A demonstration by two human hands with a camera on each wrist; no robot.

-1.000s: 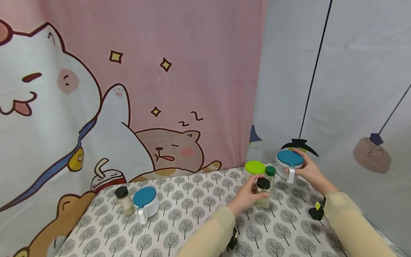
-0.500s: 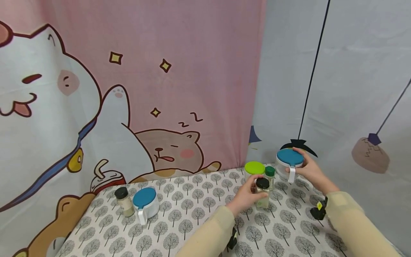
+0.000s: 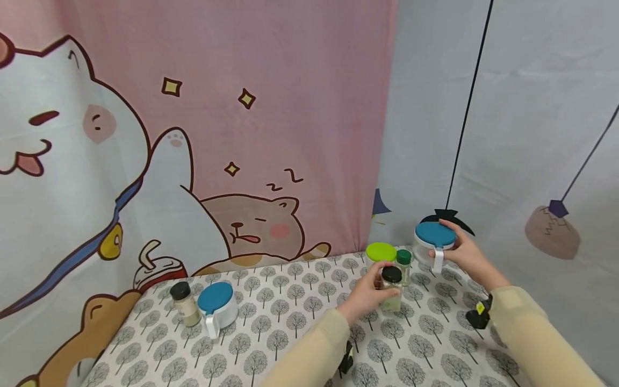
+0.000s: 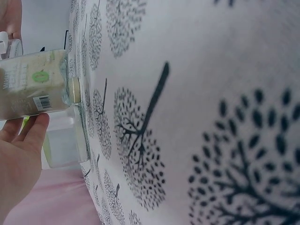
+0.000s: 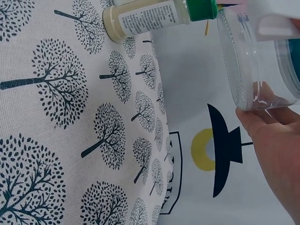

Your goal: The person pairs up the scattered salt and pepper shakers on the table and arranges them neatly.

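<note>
In the head view, my left hand (image 3: 365, 293) holds a glass spice bottle (image 3: 390, 302) with a black cap, thumb and fingers on opposite sides. Its pale label and barcode show in the left wrist view, where the bottle (image 4: 35, 82) looks upright, its base close to the cloth; whether they touch I cannot tell. My right hand (image 3: 470, 259) grips a clear glass jar (image 3: 435, 234) with a blue lid and white handle. The right wrist view shows this jar (image 5: 243, 61) held above the table, fingers around its lower side.
Behind the left hand stand a lime-lidded container (image 3: 380, 251) and a green-capped spice bottle (image 3: 403, 259). Far left on the tree-print tablecloth (image 3: 280, 344) are another black-capped spice bottle (image 3: 186, 306) and a second blue-lidded jar (image 3: 217, 303). A printed curtain (image 3: 314, 107) hangs behind the table.
The jar in my right hand has risen very slightly. My left hand keeps its hold on the spice bottle with little movement. The whole head view has shifted a little.
</note>
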